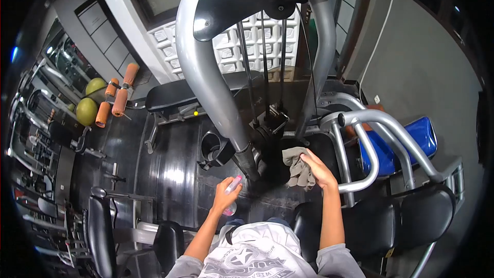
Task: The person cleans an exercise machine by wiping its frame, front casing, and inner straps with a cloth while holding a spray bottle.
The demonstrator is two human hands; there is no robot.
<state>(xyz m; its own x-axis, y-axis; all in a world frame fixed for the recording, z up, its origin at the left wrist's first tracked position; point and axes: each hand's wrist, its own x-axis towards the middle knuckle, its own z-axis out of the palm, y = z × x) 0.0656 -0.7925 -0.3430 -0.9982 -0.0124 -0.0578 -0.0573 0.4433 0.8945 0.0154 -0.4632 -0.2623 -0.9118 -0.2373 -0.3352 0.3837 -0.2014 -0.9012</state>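
My left hand (227, 195) is wrapped round a clear spray bottle (234, 184) with a pink top, low in the middle of the view. To the right, my right hand (319, 169) grips a crumpled grey-brown cloth (298, 167) that hangs down from the fingers. Both hands are in front of a weight machine with a thick silver frame (206, 67) and dark vertical guide rods (265, 62). A black cup holder (211, 148) is fixed to the frame, a little above my left hand. Neither hand visibly touches the machine.
Black padded seats (370, 221) are close at my right, below curved silver bars (368, 144). A blue pad (399, 146) leans near the wall. Behind the machine stands a black bench (190, 92) with orange foam rollers (119, 102). More gym machines line the left side.
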